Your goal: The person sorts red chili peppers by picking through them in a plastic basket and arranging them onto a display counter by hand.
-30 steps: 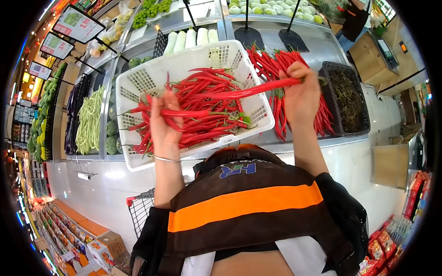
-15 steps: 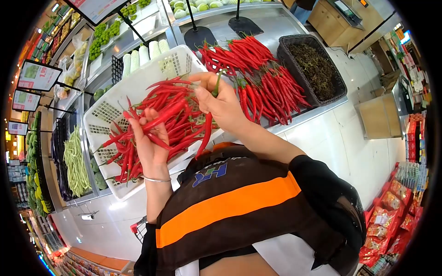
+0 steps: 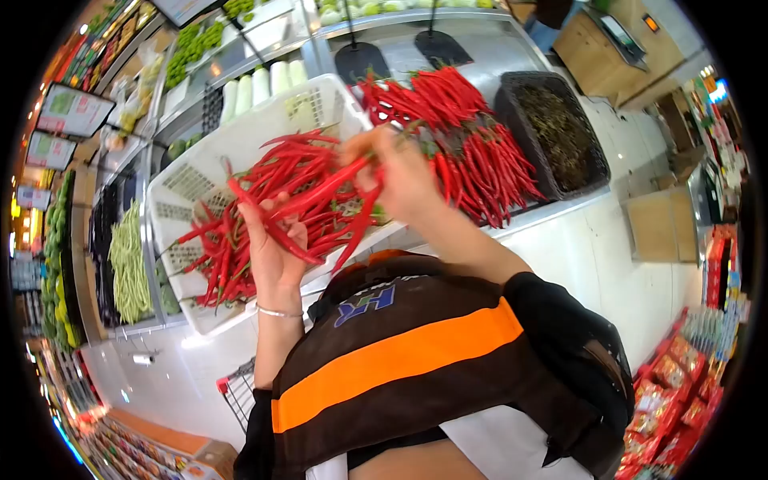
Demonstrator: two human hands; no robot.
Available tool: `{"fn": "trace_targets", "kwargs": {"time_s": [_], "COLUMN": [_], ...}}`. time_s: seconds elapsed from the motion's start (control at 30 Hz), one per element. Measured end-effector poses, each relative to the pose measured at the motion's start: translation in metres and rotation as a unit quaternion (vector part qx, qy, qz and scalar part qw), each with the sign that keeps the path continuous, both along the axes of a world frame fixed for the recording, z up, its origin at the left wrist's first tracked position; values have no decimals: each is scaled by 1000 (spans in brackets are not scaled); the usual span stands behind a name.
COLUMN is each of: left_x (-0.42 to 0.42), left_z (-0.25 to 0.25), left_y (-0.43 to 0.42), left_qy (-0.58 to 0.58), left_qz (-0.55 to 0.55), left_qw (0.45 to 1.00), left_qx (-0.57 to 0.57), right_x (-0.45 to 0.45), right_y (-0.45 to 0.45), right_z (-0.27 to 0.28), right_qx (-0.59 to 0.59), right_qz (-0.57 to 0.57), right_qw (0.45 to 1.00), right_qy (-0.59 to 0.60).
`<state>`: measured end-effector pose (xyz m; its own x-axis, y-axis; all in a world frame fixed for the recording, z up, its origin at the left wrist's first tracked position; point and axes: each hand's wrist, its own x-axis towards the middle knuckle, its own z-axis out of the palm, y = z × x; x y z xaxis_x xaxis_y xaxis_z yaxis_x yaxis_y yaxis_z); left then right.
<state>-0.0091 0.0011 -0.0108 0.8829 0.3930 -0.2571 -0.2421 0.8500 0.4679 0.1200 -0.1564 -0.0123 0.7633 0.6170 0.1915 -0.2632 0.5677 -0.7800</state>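
Note:
A white plastic basket (image 3: 180, 172) heaped with long red chili peppers (image 3: 228, 268) stands in front of me, tilted in view. Over the heap, my left hand (image 3: 276, 248) is palm up with its fingers curled around a few chili peppers. My right hand (image 3: 396, 172), slightly smeared by motion, grips chili peppers by their stem ends at the basket's right side. One chili pepper (image 3: 324, 190) stretches from the right hand across to the left palm. Another hangs down below the right hand.
Neat rows of red chili peppers (image 3: 488, 168) lie on the metal display counter (image 3: 480, 40), beside a dark woven basket (image 3: 552, 132) of brownish produce. Green beans (image 3: 130, 264) are at the left. A shopping cart (image 3: 238, 392) stands low left, and red packages (image 3: 672, 384) are stacked at right.
My right hand has moved slightly right and down, and a chili pepper now spans from it to my left hand. The view has shifted slightly.

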Motion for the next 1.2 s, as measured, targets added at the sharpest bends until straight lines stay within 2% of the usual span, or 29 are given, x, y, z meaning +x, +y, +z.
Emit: {"fn": "trace_targets", "kwargs": {"time_s": [0.03,0.1,0.13,0.17,0.23,0.3,0.37,0.4,0.43,0.47,0.5,0.53,0.57,0.63,0.77,0.83,0.87,0.9,0.93,0.97,1.0,1.03,1.1,1.13,1.2], "left_x": [-1,-2,2,-2,-8,-9,-6,-2,0,-2,-6,-8,-8,-2,7,10,18,25,32,36,38,34,27,26,30], "left_z": [2,-3,2,10,1,2,4,15,24,15,18,29,38,40,19,39,34,31,25,1,-11,-27,-40,-39,-35], "left_y": [2,13,9,12,25,24,14,2,-6,-5,-13,-22,-29,-38,-48,-41,-21,1,26,50,62,65,63,59,47], "left_qy": [20,-12,22,58,22,-62,-56,3,62,20,86,83,79,19,-10,58,78,87,131,119,178,178,171,169,223], "left_qz": [20,4,39,90,70,-8,-17,-6,3,-55,-53,-94,-134,-170,-186,-237,-256,-207,-212,-223,-322,-321,-381,-384,-401], "left_qw": [999,998,998,994,997,996,996,1000,997,983,915,855,780,658,641,662,715,648,537,462,400,399,189,186,106], "left_qx": [-18,-57,-44,-28,-22,-69,-65,-10,43,175,390,503,606,733,744,708,646,728,806,850,840,840,889,889,882], "right_x": [7,14,16,37,38,32,7,0,-2,-3,-2,2,5,9,18,23,29,34,38,37,44,51,49,47,50], "right_y": [-5,-16,-18,-28,-37,-42,-37,-31,-26,-22,-20,-19,-17,-13,-26,-36,-42,-48,-52,-60,-71,-79,-84,-87,-89], "right_z": [8,33,39,20,30,35,48,55,57,58,59,65,63,60,57,53,45,39,37,39,33,27,23,20,16], "right_qx": [-16,13,16,126,143,11,-200,-235,-232,-259,-285,-304,-304,-221,-208,-213,-183,-153,-45,-19,-10,-1,20,37,77], "right_qz": [-52,-58,-64,8,48,41,17,20,24,4,-15,1,3,28,149,147,102,57,47,41,75,110,82,53,1], "right_qw": [998,995,992,992,988,989,927,904,904,908,910,912,912,939,949,946,960,971,986,992,990,987,990,992,995], "right_qy": [7,78,106,-14,-20,-144,-316,-356,-358,-330,-301,-276,-276,-260,-187,-192,-185,-176,-152,-117,-118,-118,-113,-104,-62]}}
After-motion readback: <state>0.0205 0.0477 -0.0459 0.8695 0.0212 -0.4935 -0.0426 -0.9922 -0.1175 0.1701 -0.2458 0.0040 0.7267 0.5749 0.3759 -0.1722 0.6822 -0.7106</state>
